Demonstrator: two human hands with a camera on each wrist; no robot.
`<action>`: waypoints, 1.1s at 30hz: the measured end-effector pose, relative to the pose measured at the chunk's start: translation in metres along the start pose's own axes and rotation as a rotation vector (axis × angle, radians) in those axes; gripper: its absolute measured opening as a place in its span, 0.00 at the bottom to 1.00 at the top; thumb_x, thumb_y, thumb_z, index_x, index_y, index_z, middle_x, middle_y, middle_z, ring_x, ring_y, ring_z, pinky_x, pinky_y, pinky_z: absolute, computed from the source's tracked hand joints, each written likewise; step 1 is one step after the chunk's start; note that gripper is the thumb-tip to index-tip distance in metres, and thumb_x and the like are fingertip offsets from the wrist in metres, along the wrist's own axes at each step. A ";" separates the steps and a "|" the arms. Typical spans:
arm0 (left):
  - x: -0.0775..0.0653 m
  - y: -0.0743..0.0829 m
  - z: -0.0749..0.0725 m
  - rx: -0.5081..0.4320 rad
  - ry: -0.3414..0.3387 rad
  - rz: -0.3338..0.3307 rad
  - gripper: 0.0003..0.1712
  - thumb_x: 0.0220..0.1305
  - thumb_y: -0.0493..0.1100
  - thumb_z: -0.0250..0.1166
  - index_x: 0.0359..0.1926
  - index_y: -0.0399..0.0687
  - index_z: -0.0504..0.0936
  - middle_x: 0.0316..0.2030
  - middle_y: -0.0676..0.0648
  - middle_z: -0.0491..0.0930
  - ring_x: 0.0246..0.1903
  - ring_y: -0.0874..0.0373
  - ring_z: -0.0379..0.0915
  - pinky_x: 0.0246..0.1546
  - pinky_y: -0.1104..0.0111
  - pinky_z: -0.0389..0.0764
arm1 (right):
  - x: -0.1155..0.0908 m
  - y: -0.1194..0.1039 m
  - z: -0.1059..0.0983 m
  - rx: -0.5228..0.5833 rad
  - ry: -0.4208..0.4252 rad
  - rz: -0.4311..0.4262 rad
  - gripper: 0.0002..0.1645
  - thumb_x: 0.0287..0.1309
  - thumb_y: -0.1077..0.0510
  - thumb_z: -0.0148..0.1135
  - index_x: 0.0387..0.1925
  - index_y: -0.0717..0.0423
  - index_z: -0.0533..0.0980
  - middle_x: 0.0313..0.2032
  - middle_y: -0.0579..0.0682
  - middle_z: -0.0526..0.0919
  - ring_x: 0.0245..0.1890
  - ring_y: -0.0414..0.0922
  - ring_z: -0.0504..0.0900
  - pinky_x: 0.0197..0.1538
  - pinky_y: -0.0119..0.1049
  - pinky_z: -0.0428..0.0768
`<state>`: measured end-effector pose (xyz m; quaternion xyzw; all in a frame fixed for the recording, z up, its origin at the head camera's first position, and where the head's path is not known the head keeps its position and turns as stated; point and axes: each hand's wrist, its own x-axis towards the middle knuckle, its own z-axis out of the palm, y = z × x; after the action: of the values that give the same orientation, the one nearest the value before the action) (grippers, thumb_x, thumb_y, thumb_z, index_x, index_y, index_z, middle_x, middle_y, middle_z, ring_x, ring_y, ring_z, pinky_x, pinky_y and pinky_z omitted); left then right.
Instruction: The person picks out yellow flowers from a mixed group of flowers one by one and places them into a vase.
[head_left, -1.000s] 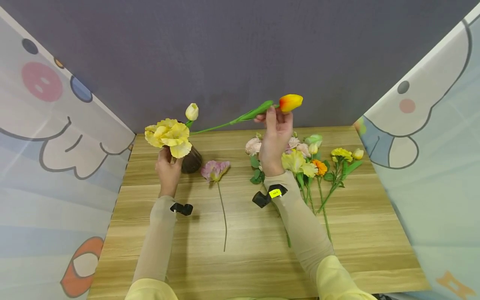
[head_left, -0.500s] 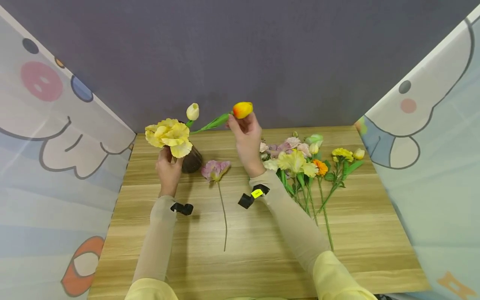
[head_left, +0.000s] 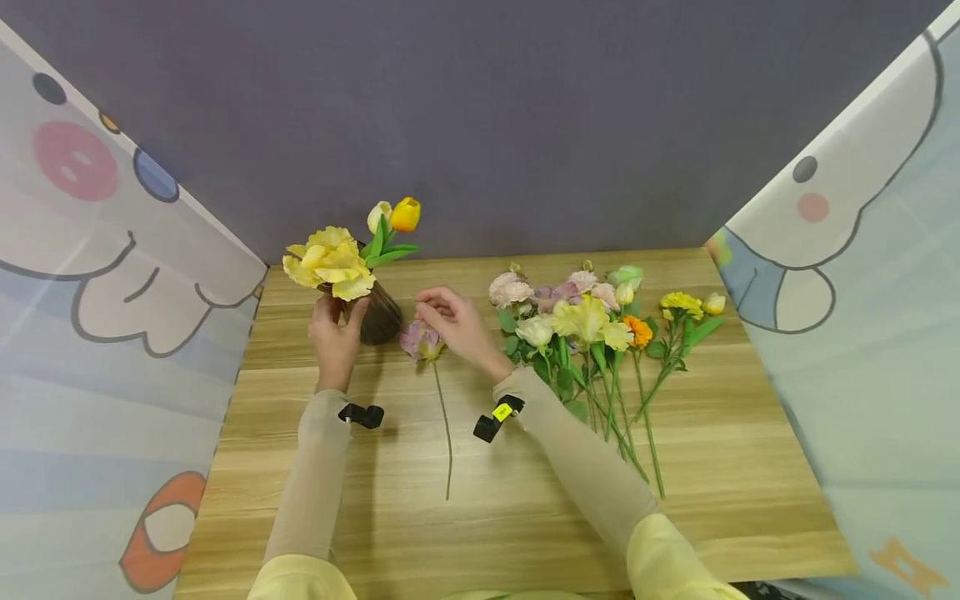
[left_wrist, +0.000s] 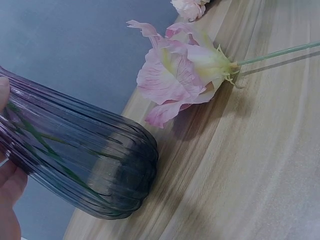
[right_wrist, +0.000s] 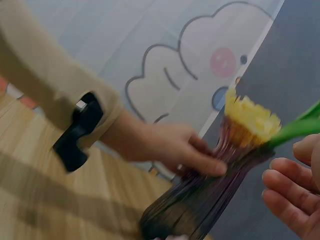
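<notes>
My left hand (head_left: 335, 342) grips the neck of a dark ribbed glass vase (head_left: 381, 315). In the left wrist view the see-through vase (left_wrist: 100, 155) shows green stems inside and its base by the tabletop. A large yellow flower (head_left: 332, 262), a white tulip (head_left: 379, 217) and a yellow-orange tulip (head_left: 406, 214) stand in the vase's mouth. My right hand (head_left: 459, 327) holds nothing, its fingers loosely bent, to the right of the vase. Under it in the head view lies a pink-purple flower (head_left: 420, 341) on a long thin stem, partly covered by the fingers.
A pile of flowers, with a yellow bloom (head_left: 582, 323), pale pink ones and an orange flower (head_left: 638, 332), lies on the right of the wooden table (head_left: 525, 517). Farther right are a small yellow flower (head_left: 681, 305) and a white bud (head_left: 714, 304). A grey wall (head_left: 480, 125) rises behind.
My right hand carried the yellow-orange tulip left, let it go in the vase, then moved down over the pink-purple flower. The left hand stays on the vase.
</notes>
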<state>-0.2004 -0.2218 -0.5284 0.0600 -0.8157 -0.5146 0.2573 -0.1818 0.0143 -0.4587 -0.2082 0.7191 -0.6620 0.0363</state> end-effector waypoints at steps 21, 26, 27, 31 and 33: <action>-0.002 0.002 -0.001 -0.041 0.013 -0.031 0.38 0.64 0.50 0.75 0.66 0.29 0.73 0.61 0.30 0.75 0.63 0.39 0.75 0.65 0.52 0.75 | -0.085 0.065 -0.037 -0.139 0.033 0.126 0.14 0.76 0.62 0.56 0.52 0.70 0.79 0.39 0.63 0.86 0.38 0.66 0.84 0.43 0.48 0.86; -0.003 0.004 0.000 -0.043 0.025 -0.057 0.40 0.63 0.52 0.76 0.65 0.29 0.73 0.61 0.31 0.76 0.62 0.39 0.76 0.65 0.51 0.75 | -0.102 0.065 -0.053 -0.290 0.106 0.099 0.13 0.75 0.60 0.58 0.50 0.65 0.82 0.37 0.59 0.87 0.33 0.53 0.83 0.36 0.30 0.79; -0.004 0.004 0.000 -0.040 0.028 -0.061 0.40 0.63 0.52 0.76 0.65 0.29 0.73 0.61 0.31 0.76 0.62 0.39 0.76 0.65 0.51 0.75 | -0.105 0.065 -0.056 -0.328 0.127 0.089 0.12 0.75 0.60 0.58 0.49 0.65 0.82 0.37 0.58 0.87 0.32 0.50 0.82 0.35 0.29 0.77; -0.005 0.007 0.001 -0.032 0.043 -0.063 0.40 0.62 0.52 0.76 0.64 0.30 0.74 0.59 0.32 0.78 0.60 0.40 0.76 0.64 0.52 0.76 | -0.116 0.067 -0.069 -0.482 0.221 0.058 0.11 0.73 0.60 0.61 0.47 0.63 0.83 0.33 0.53 0.84 0.29 0.42 0.75 0.33 0.32 0.73; -0.007 0.008 0.001 -0.025 0.052 -0.065 0.39 0.61 0.53 0.77 0.63 0.31 0.75 0.58 0.33 0.78 0.59 0.41 0.77 0.64 0.53 0.76 | -0.121 0.068 -0.074 -0.540 0.269 0.053 0.10 0.72 0.61 0.62 0.46 0.64 0.84 0.32 0.53 0.82 0.29 0.43 0.74 0.34 0.35 0.72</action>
<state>-0.1937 -0.2148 -0.5237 0.0965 -0.8000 -0.5309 0.2623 -0.1133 0.1281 -0.5422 -0.1019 0.8727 -0.4672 -0.0988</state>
